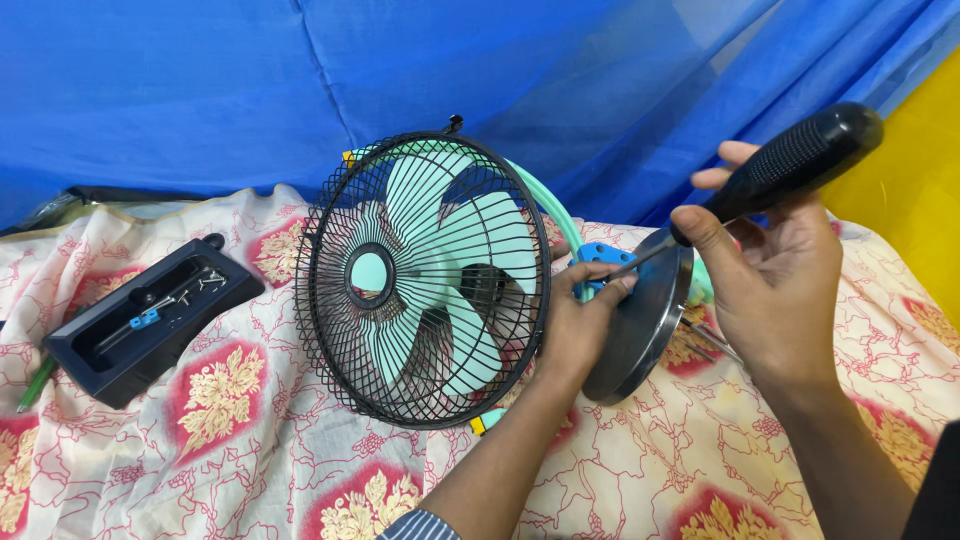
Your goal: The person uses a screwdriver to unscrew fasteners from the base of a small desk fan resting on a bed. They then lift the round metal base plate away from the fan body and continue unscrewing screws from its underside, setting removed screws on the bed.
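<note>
A small table fan (420, 285) with mint-green blades and a black wire grille lies on its side on a flowered cloth. My left hand (580, 320) grips its neck just behind the grille, next to a blue part (603, 254). The fan's round metal base (640, 320) stands on edge to the right. My right hand (770, 280) holds a screwdriver by its black handle (790, 165). The thin shaft (640, 260) points left to the blue part by my left fingers.
A black tool tray (150, 320) with small bits and screws lies at the left on the cloth (250, 440). A green pen (35, 385) pokes out beside it. Blue fabric (300, 80) hangs behind; a yellow surface (910, 200) is at right.
</note>
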